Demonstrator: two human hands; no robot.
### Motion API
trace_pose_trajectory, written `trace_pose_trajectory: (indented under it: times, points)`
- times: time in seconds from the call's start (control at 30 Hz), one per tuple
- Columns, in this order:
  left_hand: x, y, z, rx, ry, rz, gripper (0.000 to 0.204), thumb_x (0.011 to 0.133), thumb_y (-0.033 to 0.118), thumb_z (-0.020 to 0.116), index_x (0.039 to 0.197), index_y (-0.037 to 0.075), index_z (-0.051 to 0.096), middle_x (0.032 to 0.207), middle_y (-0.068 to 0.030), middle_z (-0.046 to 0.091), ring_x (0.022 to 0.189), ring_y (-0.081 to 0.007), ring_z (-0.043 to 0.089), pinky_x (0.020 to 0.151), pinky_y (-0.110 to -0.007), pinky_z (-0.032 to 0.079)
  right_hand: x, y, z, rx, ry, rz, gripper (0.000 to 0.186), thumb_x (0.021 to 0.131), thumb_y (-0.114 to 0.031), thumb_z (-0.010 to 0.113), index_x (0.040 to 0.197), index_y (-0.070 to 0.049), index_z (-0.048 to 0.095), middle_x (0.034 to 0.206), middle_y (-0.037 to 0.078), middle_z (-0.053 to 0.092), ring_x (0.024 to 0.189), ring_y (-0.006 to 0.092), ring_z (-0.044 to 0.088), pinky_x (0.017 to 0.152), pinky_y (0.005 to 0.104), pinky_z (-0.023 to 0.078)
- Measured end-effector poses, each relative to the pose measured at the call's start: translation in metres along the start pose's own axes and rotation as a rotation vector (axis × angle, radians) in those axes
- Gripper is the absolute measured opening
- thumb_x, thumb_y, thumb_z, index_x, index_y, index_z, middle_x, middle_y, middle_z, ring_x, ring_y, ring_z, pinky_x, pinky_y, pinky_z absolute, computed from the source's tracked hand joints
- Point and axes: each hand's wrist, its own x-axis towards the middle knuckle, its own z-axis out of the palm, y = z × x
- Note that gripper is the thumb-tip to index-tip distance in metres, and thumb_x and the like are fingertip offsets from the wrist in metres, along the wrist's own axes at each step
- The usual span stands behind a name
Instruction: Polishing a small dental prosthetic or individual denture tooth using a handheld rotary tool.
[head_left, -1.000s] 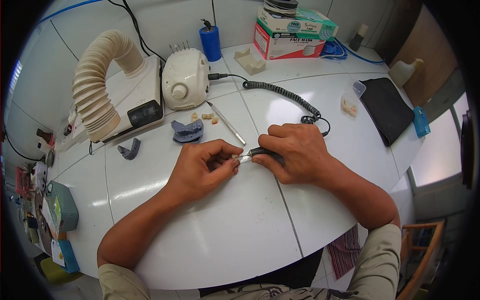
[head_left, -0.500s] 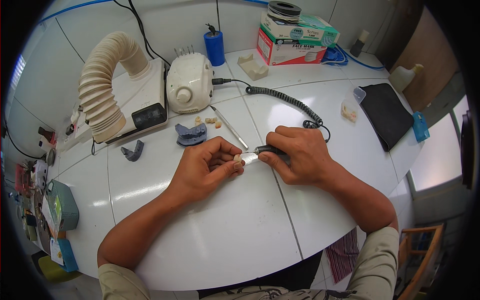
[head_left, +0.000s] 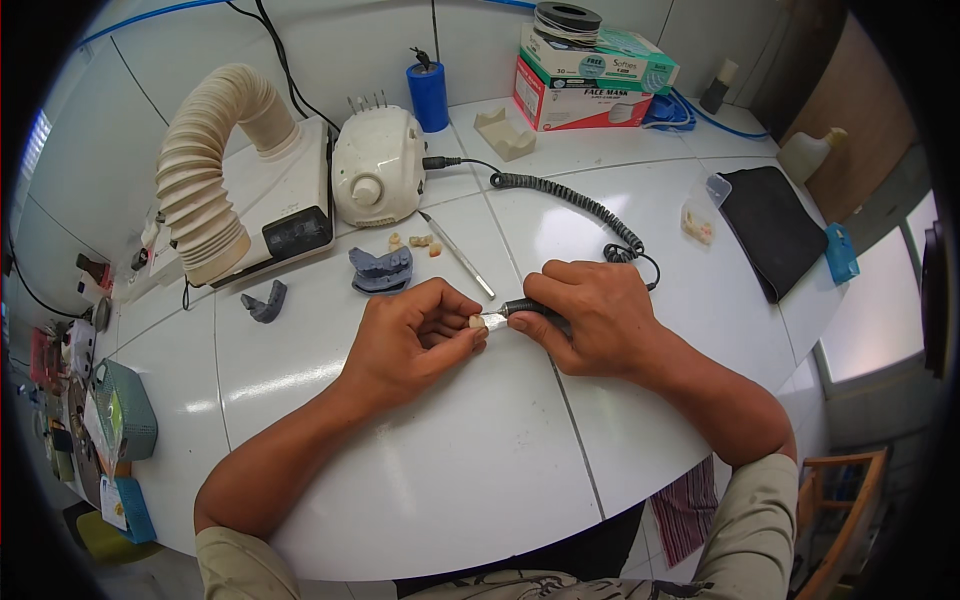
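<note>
Between thumb and fingertips, my left hand [head_left: 415,328] pinches a small cream dental crown [head_left: 477,322]. My right hand [head_left: 595,315] is wrapped round a black rotary handpiece [head_left: 526,306], its thin tip pointing left at the crown. Whether the tip touches the crown is too small to tell. A coiled black cord [head_left: 575,196] links toward the white drill control unit [head_left: 378,170]. Beyond my left hand sits a grey dental model [head_left: 381,270], with several small tooth-coloured pieces [head_left: 421,240] behind it. A slim metal-tipped knife-like tool [head_left: 458,256] lies farther right.
A white dust extractor with a ribbed hose [head_left: 195,170] stands at the far left, near a smaller grey model piece [head_left: 265,302]. Mask boxes [head_left: 585,95] and a blue cylinder [head_left: 428,97] line the back. A black pouch [head_left: 772,230] and small clear container [head_left: 700,220] lie right.
The handpiece has tilted, its rear end rising and its tip now angled down toward the crown. My right hand has shifted slightly left; the crown has turned a little in my left fingers.
</note>
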Motion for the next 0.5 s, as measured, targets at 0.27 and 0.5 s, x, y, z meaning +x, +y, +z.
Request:
trace_pose_trajectory:
  times: [0.27,0.5]
  points:
    - [-0.0004,-0.0006,0.0003,-0.026,-0.001,-0.003,0.018,0.102,0.002,0.074,0.114,-0.008,0.067,0.103,-0.0145,0.079,0.097,-0.0174,0.08,0.089,-0.028,0.064,-0.0004,-0.0008,0.0004,-0.006,-0.001,0.007,0.034,0.102,-0.044,0.071,0.092,-0.012,0.072,0.076,0.006,0.065,0.063,0.0268,0.068,0.054,0.0418,0.049]
    - [0.0,0.0003,0.0005,-0.019,-0.003,-0.014,0.018,0.102,0.002,0.074,0.114,-0.008,0.067,0.103,-0.0148,0.079,0.097,-0.0179,0.08,0.089,-0.028,0.065,0.0003,-0.0001,-0.0012,0.004,-0.023,0.013,0.034,0.102,-0.043,0.071,0.091,-0.011,0.071,0.075,0.005,0.064,0.063,0.0263,0.068,0.054,0.0417,0.048]
